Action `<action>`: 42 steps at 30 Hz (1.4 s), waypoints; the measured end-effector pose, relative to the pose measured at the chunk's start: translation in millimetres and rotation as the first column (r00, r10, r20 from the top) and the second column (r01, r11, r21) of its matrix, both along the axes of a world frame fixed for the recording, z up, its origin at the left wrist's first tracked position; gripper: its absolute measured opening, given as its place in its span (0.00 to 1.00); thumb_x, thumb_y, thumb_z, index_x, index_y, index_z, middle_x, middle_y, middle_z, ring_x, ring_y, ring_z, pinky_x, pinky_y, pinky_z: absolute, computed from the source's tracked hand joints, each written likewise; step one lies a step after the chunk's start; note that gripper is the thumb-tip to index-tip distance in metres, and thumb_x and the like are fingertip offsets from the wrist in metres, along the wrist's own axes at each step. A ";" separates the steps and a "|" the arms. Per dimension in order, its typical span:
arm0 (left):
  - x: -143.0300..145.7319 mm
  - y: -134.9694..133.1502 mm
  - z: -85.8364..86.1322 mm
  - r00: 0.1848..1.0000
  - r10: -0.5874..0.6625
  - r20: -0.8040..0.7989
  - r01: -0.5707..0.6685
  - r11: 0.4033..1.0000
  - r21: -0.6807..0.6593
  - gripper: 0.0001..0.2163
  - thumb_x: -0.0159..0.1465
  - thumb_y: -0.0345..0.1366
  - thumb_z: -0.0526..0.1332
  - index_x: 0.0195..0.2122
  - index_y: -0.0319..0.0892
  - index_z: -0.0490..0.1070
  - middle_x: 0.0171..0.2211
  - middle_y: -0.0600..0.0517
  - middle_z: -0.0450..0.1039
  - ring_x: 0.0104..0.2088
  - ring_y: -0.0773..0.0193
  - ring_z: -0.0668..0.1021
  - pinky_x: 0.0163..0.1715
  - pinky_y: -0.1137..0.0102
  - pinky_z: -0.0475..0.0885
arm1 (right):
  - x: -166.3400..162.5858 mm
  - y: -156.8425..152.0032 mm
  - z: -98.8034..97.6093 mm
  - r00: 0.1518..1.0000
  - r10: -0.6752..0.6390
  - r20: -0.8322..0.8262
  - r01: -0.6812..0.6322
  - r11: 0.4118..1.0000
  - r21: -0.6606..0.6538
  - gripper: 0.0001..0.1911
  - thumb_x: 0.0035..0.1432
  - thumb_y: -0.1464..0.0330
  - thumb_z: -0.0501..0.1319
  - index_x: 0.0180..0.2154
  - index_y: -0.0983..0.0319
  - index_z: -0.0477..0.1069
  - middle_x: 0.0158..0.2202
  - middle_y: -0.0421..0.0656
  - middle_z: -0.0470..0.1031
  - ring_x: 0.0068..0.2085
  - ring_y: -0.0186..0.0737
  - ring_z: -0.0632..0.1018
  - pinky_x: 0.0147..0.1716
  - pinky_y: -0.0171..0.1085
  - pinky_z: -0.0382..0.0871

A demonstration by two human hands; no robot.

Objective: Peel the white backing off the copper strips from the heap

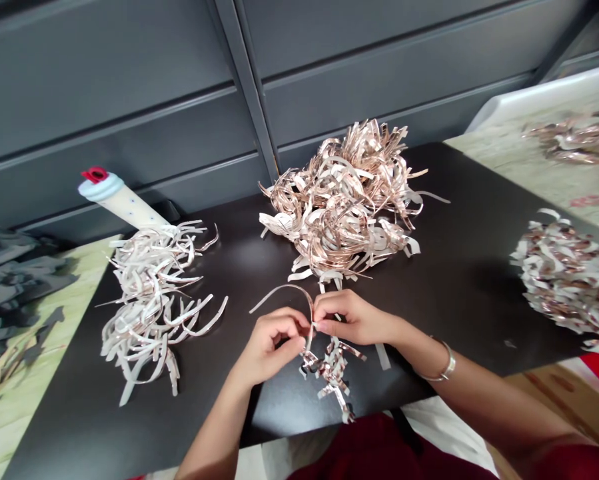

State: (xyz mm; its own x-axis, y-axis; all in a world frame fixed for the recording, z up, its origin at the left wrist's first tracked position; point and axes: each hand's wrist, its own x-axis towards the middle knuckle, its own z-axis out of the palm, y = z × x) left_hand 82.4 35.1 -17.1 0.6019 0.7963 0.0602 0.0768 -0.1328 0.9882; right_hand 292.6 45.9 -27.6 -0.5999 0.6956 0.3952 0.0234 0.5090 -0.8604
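My left hand [272, 341] and my right hand [352, 317] meet over the front middle of a black table [459, 280]. Both pinch one curved, shiny rose-gold strip [290, 293] that arcs up and to the left from the fingertips. Just below the hands lies a small cluster of curled strips [332, 372]. A big heap of rose-gold and white strips [344, 200] sits right behind the hands. A silver bangle [446, 365] circles my right wrist.
A pile of mostly white strips [152, 300] lies on the left, with a white bottle with a red cap [116, 197] lying behind it. Another strip heap [569, 280] sits at the right edge. A grey panelled wall [179, 87] stands behind. Dark cut-out shapes [14, 280] lie far left.
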 end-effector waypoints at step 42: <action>1.3 3.9 -4.4 0.972 0.223 0.072 -0.149 0.825 -0.545 0.20 0.50 0.32 0.71 0.38 0.41 0.60 0.27 0.57 0.68 0.32 0.60 0.82 0.26 0.78 0.70 | -8.0 -6.1 -8.9 0.997 -0.045 -0.064 0.040 0.995 -0.088 0.21 0.58 0.81 0.54 0.52 0.62 0.65 0.50 0.47 0.71 0.53 0.38 0.73 0.55 0.43 0.66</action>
State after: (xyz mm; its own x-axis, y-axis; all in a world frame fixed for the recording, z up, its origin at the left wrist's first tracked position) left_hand 83.6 39.0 -21.5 0.4554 0.8226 -0.3404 -0.0846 0.4206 0.9033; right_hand 284.7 39.8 -36.5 -0.5439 0.7534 0.3696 -0.0144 0.4320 -0.9018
